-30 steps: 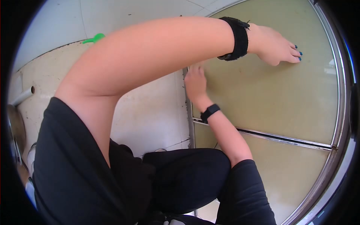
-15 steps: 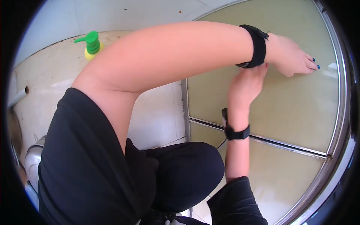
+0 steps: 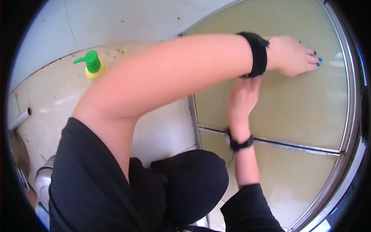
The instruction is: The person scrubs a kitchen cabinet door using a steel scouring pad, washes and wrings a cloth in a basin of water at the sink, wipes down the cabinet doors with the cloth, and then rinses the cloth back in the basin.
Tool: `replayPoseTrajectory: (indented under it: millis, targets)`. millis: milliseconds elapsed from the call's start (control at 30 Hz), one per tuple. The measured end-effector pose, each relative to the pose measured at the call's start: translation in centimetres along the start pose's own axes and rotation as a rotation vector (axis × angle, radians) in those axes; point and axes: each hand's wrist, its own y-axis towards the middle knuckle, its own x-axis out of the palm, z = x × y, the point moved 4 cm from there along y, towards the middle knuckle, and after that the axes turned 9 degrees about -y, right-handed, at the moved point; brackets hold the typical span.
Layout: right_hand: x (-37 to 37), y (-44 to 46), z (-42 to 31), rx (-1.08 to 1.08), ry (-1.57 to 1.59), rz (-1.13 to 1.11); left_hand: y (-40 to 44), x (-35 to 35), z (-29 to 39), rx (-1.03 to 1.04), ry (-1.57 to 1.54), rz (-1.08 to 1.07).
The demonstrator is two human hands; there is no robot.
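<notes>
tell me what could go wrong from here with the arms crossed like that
The right hand partly disappears behind the wrist strap of the left hand, so the crossed arms might bump. The left forearm partly covers the pump bottle in view and might knock it, if they are as close as they look.

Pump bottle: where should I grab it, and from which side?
Probably by the yellow body, just under the green pump, coming from the image's left, below the spout. The spout juts that way, and pressing the pump might dispense; the left arm covers the body's lower right.
</notes>
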Motion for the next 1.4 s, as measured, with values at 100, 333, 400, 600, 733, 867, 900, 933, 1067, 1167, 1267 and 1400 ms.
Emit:
replayPoseTrajectory:
  millis: [100,333,400,600,733,867,900,933,1067,1167,1267,1400]
  targets:
    - [-0.1,-1.9,-2.2,-0.035,0.003,-0.067,-0.7,-0.5,0.4,-0.005,0.026,-0.039]
    - [3.3,-2.1,-2.8,0.091,0.008,-0.176,-1.5,0.0,0.1,-0.067,-0.02,-0.175]
    - [3.6,-4.2,-5.2,0.043,-0.012,-0.205,-1.7,0.1,0.2,-0.055,0.028,-0.133]
    - [4.3,-0.7,-6.4,0.011,0.323,-0.185,-1.7,-0.5,0.7,-0.102,0.031,-0.215]
    - [7.3,-4.5,-9.0,-0.177,0.216,-0.343,-1.2,0.0,0.4,-0.074,0.035,-0.166]
    - [8.7,-8.3,-9.2,-0.515,-0.056,-0.215,-0.9,-1.7,0.1,-0.105,0.023,-0.283]
    - [9.2,-4.8,-8.8,-0.496,-0.007,-0.216,-1.1,-1.9,0.4,-0.104,0.025,-0.282]
    - [9.7,-2.8,-8.7,-0.47,0.005,-0.187,-1.4,-1.9,0.5,-0.103,0.025,-0.283]
    - [8.9,-3.1,-10.1,-0.483,-0.207,-0.284,-1.2,-1.7,0.4,-0.098,0.022,-0.282]
    - [4.2,-10.9,-10.2,-0.592,-0.176,-0.584,-1.1,-1.5,-0.6,-0.113,-0.002,-0.287]
    - [2.9,-13.0,-9.9,-0.54,-0.139,-0.63,-2.6,-1.7,-1.4,-0.069,-0.06,-0.198]
    - [1.7,-14.5,-9.6,-0.349,-0.123,-0.561,-5.7,0.2,-1.4,-0.102,-0.242,-0.083]
